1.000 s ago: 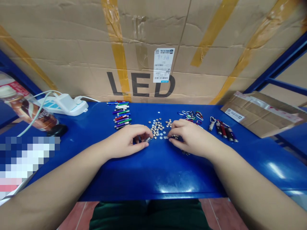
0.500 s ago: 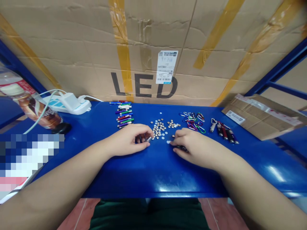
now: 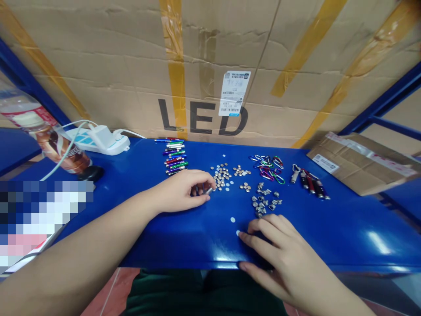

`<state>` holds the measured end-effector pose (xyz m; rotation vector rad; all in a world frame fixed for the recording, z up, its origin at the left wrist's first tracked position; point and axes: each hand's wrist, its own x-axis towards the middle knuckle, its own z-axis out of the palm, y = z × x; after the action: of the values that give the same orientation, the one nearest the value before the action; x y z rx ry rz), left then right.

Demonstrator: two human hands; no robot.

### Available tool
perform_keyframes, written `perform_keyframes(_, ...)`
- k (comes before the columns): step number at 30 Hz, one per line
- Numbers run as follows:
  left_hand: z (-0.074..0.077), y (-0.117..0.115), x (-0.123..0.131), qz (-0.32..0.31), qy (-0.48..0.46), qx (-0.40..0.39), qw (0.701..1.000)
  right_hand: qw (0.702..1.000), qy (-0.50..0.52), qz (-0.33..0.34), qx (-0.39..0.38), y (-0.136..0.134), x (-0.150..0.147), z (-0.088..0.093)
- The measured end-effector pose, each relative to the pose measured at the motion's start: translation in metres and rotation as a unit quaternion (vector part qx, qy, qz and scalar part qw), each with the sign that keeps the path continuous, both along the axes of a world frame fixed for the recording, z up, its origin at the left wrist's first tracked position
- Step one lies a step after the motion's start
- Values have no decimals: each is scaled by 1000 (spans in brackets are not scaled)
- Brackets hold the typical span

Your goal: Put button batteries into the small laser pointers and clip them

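Note:
My left hand (image 3: 184,191) rests on the blue table (image 3: 184,237), fingers closed round a small silver flashlight tube (image 3: 207,191). Just right of it lies a scatter of button batteries (image 3: 222,176). My right hand (image 3: 274,252) lies near the table's front edge, fingers spread, a fingertip touching one loose battery (image 3: 237,233). Another single battery (image 3: 232,219) lies just beyond it. A heap of small silver metal parts (image 3: 264,201) sits beyond my right hand.
Coloured flashlight tubes (image 3: 173,157) lie in a row at the back. Carabiner clips (image 3: 268,168) and finished keychain lights (image 3: 311,183) are at the right. A power strip (image 3: 98,141), a bottle (image 3: 49,138), a flat carton (image 3: 360,160) and a large "LED" box (image 3: 204,70) surround the table.
My right hand has pulled back from the battery pile to the table's front edge, dragging a battery with it and uncovering the silver parts. My left hand has stayed put.

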<state>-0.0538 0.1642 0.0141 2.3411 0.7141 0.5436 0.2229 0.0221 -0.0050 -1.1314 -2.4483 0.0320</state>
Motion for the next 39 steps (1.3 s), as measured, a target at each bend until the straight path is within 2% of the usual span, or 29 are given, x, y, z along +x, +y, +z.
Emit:
perform_keyframes(8,1,-1,-1,1,4,1,1000,996,46,74,-5,-19,-2,-11)
perform_keyframes(12,1,-2,1,-2,-2,-6,1000,991,83,88,-53,-18,-4,-9)
perform_keyframes(15,-1,-3,2,-2,-24,-26,999,983,134,97,-76,-4,-6,0)
perform_keyframes(18,-2,-4,4,-13,-41,-46,998,980,167,87,-63,22,-10,13)
perform_keyframes(23,0,-5,5,-15,-48,-60,997,982,150,88,-75,78,-25,36)
perform_keyframes(26,0,-4,5,-5,-59,-65,996,980,139,110,-90,100,-32,40)
perform_keyframes(33,-3,-3,4,-7,-69,-78,995,973,164,129,-95,106,-33,26)
perform_keyframes(39,-2,-4,7,-5,-63,-75,995,978,131,158,-44,104,-27,20)
